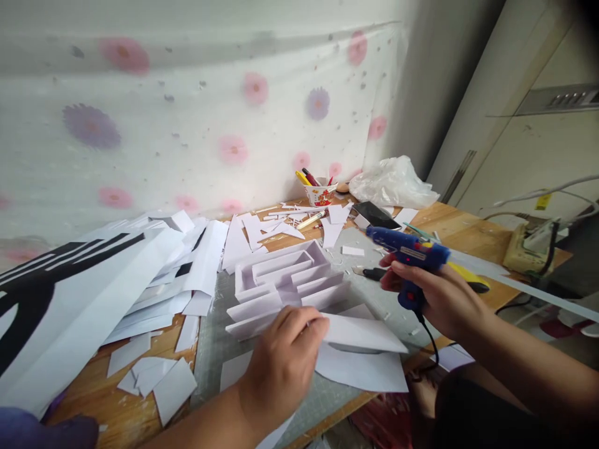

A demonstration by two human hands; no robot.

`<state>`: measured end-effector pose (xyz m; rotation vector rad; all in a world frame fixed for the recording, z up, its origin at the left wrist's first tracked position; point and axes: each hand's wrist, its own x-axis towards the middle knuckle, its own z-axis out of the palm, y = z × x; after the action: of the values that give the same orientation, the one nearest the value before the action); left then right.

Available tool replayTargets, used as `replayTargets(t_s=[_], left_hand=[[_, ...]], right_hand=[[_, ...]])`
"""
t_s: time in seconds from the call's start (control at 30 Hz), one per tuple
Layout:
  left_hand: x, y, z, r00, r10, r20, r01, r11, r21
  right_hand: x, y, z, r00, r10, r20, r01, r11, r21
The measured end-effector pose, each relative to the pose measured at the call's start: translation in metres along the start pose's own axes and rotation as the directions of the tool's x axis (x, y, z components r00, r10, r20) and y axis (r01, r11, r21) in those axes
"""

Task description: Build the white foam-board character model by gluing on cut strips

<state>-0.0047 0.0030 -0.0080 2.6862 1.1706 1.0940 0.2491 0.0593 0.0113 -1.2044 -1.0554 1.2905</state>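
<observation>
Our left hand (pixel 283 365) pinches a white strip (pixel 367 332) between thumb and fingers, low in the centre of the frame, while our right hand (pixel 433 288) is wrapped around a blue glue gun (pixel 395 247) at centre right. To handle this well, we'd judge it best to pinch lightly so the thin strip doesn't bend, and to point the nozzle away from our bare skin. The strip looks plain and smooth, running to a sharp corner at its right end, above a curved-edged white sheet (pixel 365 369). Our knuckles hide its left end, so we can't tell whether it touches the white walled shape (pixel 255 307) mid-frame, whose thin upright walls form nested channels. Around these we see a grey-green cutting mat (pixel 210 358), a cutter (pixel 374 274) right of the shape, paper scraps (pixel 175 388) at lower left and a cup of pens (pixel 321 196) above centre.
</observation>
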Motion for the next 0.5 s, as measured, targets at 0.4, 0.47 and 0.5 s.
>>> replayTargets(t_s=[0.4, 0.47, 0.5], left_hand=[[0.001, 0.014, 0.004, 0.677, -0.549, 0.490, 0.480, -0.174, -0.860], [-0.003, 0.017, 0.008, 0.677, -0.499, 0.541, 0.485, -0.250, -0.838], [-0.004, 0.017, 0.010, 0.673, -0.489, 0.555, 0.486, -0.274, -0.830]], right_hand=[[-0.020, -0.017, -0.003, 0.957, -0.244, 0.156, 0.257, 0.964, -0.069], [-0.028, -0.019, -0.001, 0.965, -0.187, 0.185, 0.228, 0.945, -0.233], [-0.032, -0.021, 0.001, 0.968, -0.157, 0.194, 0.212, 0.928, -0.308]])
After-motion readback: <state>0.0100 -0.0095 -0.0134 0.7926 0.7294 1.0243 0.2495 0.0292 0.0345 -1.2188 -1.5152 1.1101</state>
